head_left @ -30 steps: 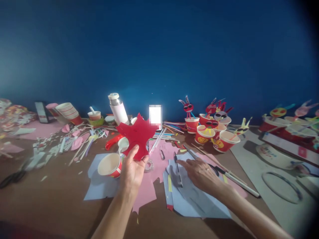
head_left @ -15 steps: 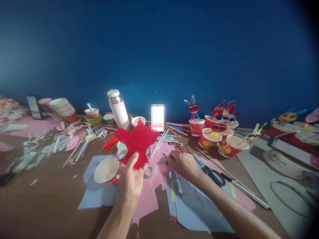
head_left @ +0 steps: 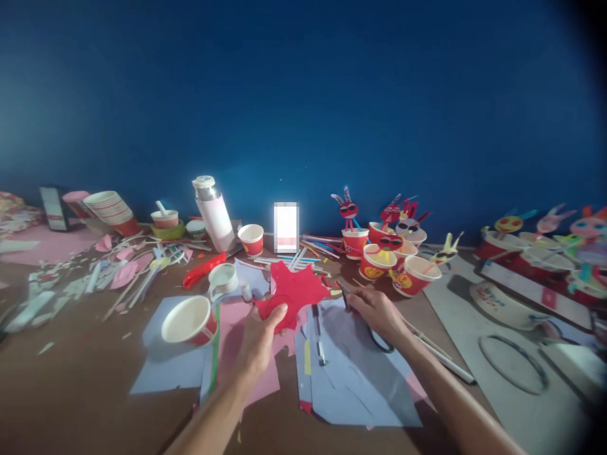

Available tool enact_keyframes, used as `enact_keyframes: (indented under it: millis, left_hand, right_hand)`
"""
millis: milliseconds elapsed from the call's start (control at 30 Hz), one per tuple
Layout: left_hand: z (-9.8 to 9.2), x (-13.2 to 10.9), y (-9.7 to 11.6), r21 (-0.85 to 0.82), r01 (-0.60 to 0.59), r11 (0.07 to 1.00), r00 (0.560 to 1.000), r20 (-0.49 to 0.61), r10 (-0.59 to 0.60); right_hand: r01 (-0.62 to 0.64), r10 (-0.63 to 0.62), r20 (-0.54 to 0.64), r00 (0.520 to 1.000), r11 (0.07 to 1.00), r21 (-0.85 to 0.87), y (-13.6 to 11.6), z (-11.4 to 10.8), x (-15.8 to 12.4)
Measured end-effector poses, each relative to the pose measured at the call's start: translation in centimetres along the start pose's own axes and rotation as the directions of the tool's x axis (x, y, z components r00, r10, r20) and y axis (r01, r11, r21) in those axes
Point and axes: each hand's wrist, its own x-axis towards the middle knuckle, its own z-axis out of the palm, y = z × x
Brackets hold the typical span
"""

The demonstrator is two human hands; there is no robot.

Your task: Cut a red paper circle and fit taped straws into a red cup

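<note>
- The left hand (head_left: 260,332) reaches forward from the bottom, thumb on top and fingers tucked under. It is pinching the red paper (head_left: 300,283).
- The right hand (head_left: 379,311) comes in from the bottom right corner, palm down with its fingers bent. The fingertips are at the scissors (head_left: 380,345), but I cannot tell if they grip them or only touch them.
- The red paper is up over the middle of the table (head_left: 95,392), between the two hands. It is flat and bright, with spiky points like a star. A thin curved line shows on it near the thumb.
- Under the right hand is a blue sheet (head_left: 355,388) with a pen (head_left: 318,338) lying on it.
- Left of the left hand, a big cup (head_left: 190,319) leans over.
- Behind it are a white mug (head_left: 224,281) and a tall flask (head_left: 215,218).
- Farther right, red cups (head_left: 416,279) hold funny paper faces.
</note>
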Motion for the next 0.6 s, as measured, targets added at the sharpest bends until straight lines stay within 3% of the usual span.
enact_keyframes:
  millis: [100, 200, 400, 500, 600]
  left_hand:
    - [0.3, 0.4, -0.4, 0.073, -0.032, 0.997, 0.999, -0.009, 0.033]
    - [0.4, 0.7, -0.4, 0.028, -0.078, 0.997, 0.997, -0.004, 0.078]
    - [0.4, 0.7, -0.2, -0.084, -0.178, 0.980, 0.984, -0.007, 0.178]
    - [0.2, 0.9, -0.4, 0.016, -0.316, 0.949, 0.948, -0.021, 0.316]
    - [-0.2, 1.1, -0.2, 0.188, -0.462, 0.866, 0.878, -0.036, 0.477]
  right_hand:
    - [0.010, -0.008, -0.015, 1.000, 0.984, 0.179, 1.2, 0.3, -1.1]
    - [0.043, -0.039, -0.020, 0.999, 0.950, 0.308, 1.3, 1.5, -1.7]
    - [0.076, -0.079, -0.008, 0.997, 0.925, 0.373, 0.6, 3.3, -3.1]
    - [0.084, -0.082, -0.020, 0.996, 0.931, 0.355, 0.4, 3.9, -3.7]
    - [0.094, -0.088, -0.033, 0.996, 0.916, 0.391, 0.3, 4.4, -4.1]
